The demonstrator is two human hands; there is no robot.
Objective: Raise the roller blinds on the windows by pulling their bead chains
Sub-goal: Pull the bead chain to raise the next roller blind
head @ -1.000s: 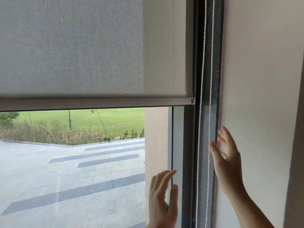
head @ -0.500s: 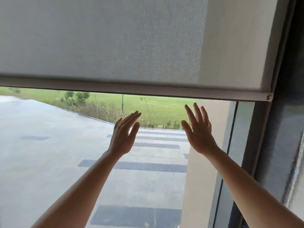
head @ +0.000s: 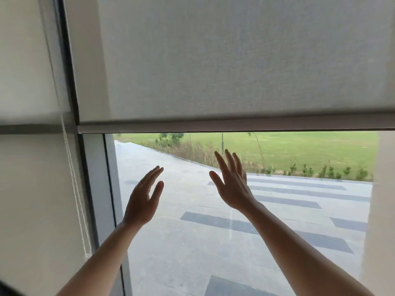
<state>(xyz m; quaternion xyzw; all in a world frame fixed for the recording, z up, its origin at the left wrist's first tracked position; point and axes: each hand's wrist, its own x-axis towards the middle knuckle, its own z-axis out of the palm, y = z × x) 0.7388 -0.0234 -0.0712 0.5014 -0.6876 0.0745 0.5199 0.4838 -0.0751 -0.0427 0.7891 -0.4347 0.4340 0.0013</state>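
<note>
A grey roller blind [head: 224, 60] covers the upper half of the window, and its bottom bar [head: 213, 126] hangs level above my hands. My left hand [head: 142, 199] and my right hand [head: 232, 182] are both raised in front of the glass with fingers spread, holding nothing. A white bead chain [head: 73, 178] hangs at the left, in front of a second blind [head: 27, 60] on the neighbouring window. The chain is well to the left of my left hand, apart from it.
A dark window frame post [head: 70, 82] separates the two windows. Through the glass [head: 235, 231] I see a paved terrace and a green lawn. A pale wall column [head: 382, 210] stands at the right edge.
My view has swung left, away from the right-hand chain. Both hands left that chain's side and now hover open before the glass; a different chain appears at the left.
</note>
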